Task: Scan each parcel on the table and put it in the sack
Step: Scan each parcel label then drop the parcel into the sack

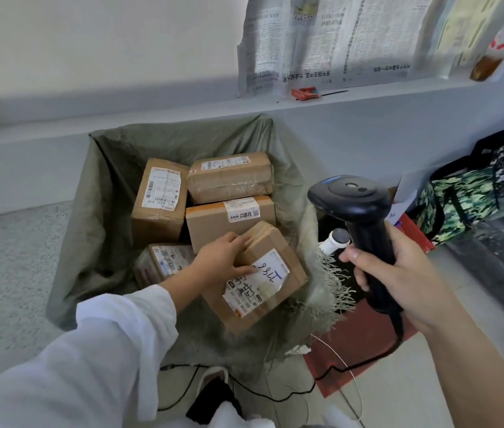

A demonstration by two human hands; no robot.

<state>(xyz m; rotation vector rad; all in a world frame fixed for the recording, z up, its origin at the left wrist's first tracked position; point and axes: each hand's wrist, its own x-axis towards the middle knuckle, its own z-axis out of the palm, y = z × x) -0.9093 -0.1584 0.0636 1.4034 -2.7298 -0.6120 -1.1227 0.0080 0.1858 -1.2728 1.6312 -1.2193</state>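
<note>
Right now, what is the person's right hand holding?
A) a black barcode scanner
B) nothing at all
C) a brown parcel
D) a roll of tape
A: the right hand grips the handle of the black barcode scanner, while the left hand holds the labelled parcel in the mouth of the green sack.

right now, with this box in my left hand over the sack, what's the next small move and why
Probably lower the cardboard parcel a little and release it. The left hand grips it, tilted, inside the green sack, in front of four parcels already lying there. The right hand holds the barcode scanner off to the side. Whether it was scanned cannot be told.
</note>
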